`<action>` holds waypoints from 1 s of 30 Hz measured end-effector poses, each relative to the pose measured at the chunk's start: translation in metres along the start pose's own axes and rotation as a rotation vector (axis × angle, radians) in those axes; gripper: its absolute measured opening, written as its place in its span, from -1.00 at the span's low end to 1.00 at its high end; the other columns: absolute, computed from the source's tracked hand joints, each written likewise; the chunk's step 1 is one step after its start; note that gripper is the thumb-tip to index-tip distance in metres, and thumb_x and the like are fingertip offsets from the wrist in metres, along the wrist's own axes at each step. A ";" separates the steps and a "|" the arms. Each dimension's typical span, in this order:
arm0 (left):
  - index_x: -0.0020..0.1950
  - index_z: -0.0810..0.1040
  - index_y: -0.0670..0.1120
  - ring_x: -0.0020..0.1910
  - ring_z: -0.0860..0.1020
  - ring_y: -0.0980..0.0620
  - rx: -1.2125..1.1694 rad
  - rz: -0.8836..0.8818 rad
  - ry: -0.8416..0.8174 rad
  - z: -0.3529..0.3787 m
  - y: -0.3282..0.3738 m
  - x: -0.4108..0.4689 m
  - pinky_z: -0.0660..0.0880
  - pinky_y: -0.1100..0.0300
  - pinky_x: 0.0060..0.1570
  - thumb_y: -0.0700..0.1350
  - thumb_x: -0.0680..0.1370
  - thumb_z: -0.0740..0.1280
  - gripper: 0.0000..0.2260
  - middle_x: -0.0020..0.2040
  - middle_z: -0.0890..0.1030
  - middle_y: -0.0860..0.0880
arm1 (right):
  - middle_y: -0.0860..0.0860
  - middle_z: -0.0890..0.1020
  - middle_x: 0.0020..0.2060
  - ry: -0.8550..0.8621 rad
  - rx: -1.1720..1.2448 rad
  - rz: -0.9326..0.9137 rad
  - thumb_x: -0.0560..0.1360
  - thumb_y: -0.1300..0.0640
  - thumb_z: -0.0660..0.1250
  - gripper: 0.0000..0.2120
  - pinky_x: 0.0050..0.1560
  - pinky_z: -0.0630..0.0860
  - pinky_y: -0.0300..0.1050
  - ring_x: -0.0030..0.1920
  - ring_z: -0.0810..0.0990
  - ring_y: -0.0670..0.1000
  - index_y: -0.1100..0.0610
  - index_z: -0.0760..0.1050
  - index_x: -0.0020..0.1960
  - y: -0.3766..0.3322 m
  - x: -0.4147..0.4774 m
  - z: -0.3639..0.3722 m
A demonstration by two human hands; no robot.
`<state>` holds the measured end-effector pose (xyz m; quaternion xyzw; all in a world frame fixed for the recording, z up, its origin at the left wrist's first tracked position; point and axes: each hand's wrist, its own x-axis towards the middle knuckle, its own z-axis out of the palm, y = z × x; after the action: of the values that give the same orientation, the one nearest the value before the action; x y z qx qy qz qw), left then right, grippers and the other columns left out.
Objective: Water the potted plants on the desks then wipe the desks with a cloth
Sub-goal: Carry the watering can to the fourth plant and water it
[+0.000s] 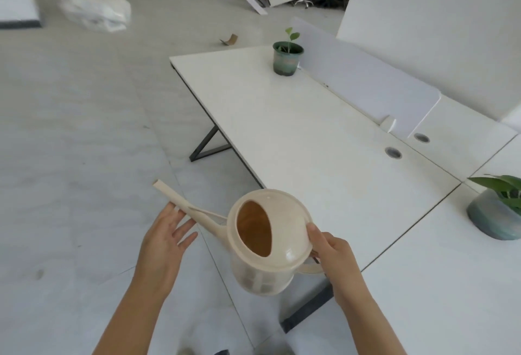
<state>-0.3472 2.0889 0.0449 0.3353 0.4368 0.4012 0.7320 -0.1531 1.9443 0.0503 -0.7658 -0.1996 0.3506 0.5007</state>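
The right hand [334, 258] seems clenched on the half-hidden handle [310, 269] of the watering can [270, 242], the left hand [165, 242] lies released, fingers straight under the spout [176, 202] aiming forward-left, while the small potted plant [287, 58] stands well beyond, nearer the right.

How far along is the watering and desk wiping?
Nothing looks finished. The right hand grips the watering can, the left hand touches its spout, beside the desk. Left: the small potted plant, the leafy plant, then wiping; no cloth is visible.
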 end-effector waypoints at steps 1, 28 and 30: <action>0.41 0.31 -0.02 0.17 0.49 -0.09 0.020 0.011 -0.014 -0.011 0.011 0.004 0.37 -0.03 0.20 -0.10 0.63 0.05 -0.66 0.20 0.51 -0.03 | 0.09 0.66 -0.21 0.005 0.017 0.007 0.51 -0.08 0.21 -0.53 -0.21 0.41 -0.30 -0.16 0.59 0.01 0.35 0.57 -0.14 -0.003 -0.001 0.013; 0.45 0.22 0.01 0.25 0.45 -0.09 0.044 0.097 0.136 -0.068 0.125 0.237 0.36 -0.09 0.28 -0.12 0.60 0.13 -0.59 0.29 0.44 -0.01 | 0.36 0.59 -0.19 -0.113 -0.068 -0.070 0.51 -0.01 0.24 -0.46 -0.21 0.40 -0.22 -0.18 0.56 0.10 0.56 0.45 -0.10 -0.133 0.210 0.214; 0.45 0.22 0.02 0.25 0.45 -0.09 0.028 0.118 0.152 -0.059 0.136 0.265 0.35 -0.09 0.28 -0.12 0.60 0.12 -0.60 0.28 0.44 -0.01 | 0.19 0.54 -0.31 -0.134 -0.052 -0.067 0.51 -0.01 0.24 -0.50 -0.24 0.37 -0.21 -0.27 0.50 0.02 0.49 0.47 -0.20 -0.148 0.240 0.224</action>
<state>-0.3626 2.3920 0.0376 0.3391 0.4762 0.4616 0.6672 -0.1499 2.3041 0.0473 -0.7463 -0.2673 0.3789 0.4775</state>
